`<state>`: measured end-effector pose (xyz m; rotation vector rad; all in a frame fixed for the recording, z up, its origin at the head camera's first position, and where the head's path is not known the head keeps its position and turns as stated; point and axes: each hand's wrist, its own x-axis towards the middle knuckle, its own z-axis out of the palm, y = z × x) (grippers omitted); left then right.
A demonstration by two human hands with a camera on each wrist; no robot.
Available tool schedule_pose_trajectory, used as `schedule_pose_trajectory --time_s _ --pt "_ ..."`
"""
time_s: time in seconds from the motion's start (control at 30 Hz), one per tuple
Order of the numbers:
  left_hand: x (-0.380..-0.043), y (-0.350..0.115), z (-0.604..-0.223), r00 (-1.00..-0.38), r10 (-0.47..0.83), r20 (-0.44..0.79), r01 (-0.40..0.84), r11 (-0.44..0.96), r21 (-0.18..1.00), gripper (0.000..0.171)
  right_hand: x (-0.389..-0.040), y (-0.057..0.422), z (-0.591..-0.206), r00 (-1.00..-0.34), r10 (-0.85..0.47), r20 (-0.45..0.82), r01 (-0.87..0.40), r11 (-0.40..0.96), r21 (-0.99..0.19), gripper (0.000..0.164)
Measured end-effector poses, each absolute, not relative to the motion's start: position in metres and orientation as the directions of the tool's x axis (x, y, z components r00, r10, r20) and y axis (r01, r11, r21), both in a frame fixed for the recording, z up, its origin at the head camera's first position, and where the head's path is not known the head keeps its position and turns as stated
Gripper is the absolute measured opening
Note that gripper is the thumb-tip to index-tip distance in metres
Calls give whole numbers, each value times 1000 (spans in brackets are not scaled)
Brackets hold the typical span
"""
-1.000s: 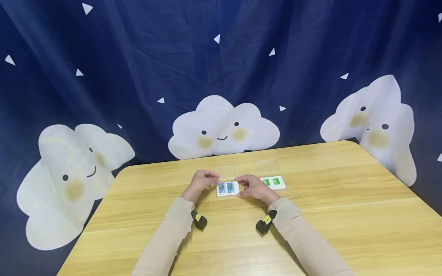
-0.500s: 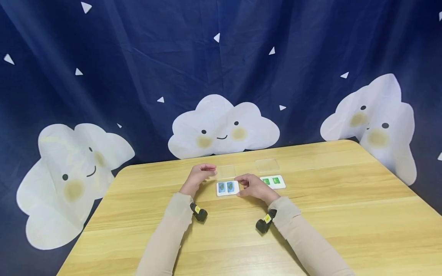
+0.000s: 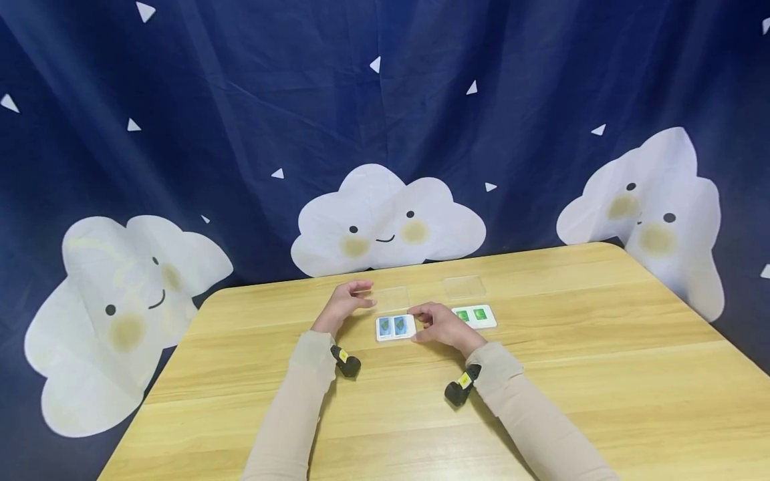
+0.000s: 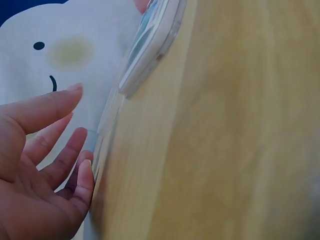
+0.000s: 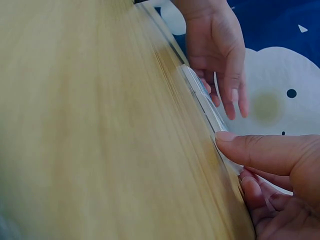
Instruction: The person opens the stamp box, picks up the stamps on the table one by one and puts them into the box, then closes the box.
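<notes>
A flat white case [image 3: 409, 327] with two blue pictures on its face lies on the table, in a clear plastic shell. Its clear lid [image 3: 392, 298] is spread out behind it. My right hand [image 3: 446, 328] grips the case's right end, thumb at the near corner and fingers at the far side; the right wrist view has the thumb [image 5: 250, 152] against the edge. My left hand [image 3: 343, 307] is by the lid's left edge, thumb and fingers apart. The left wrist view shows this left hand [image 4: 45, 160] holding nothing, beyond the case's end [image 4: 150, 57].
To the right, partly behind my right hand, lies a second white case [image 3: 484, 318] with green pictures, its clear lid [image 3: 464, 287] behind it. The wooden table [image 3: 601, 374] ends at a dark blue curtain [image 3: 385, 120] with white clouds.
My left hand has moved from the case's left end back and slightly left to beside the lid, its fingers spreading. My right hand keeps its place on the case.
</notes>
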<state>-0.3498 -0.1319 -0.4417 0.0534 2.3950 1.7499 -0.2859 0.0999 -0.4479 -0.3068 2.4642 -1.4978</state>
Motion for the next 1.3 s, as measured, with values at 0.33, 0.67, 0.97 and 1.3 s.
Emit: schedule_pose_trajectory --time_s 0.33,0.67,0.97,1.3 --pt "-354 -135 -447 -980 168 -109 -33 401 916 61 -286 99 -447 -952 -287 -103 -46 468 -883 57" --pt "-355 -135 -449 -968 233 -93 37 500 865 65 -285 101 -448 -950 -296 -95 -57 466 -883 57" --pt "-355 -131 -450 -963 260 -74 68 497 865 65 -286 99 -447 -952 -290 -99 -51 466 -883 57" --pt "-351 -131 -450 -970 238 -55 68 477 876 60 -286 100 -449 -951 -295 -88 -57 449 -892 56"
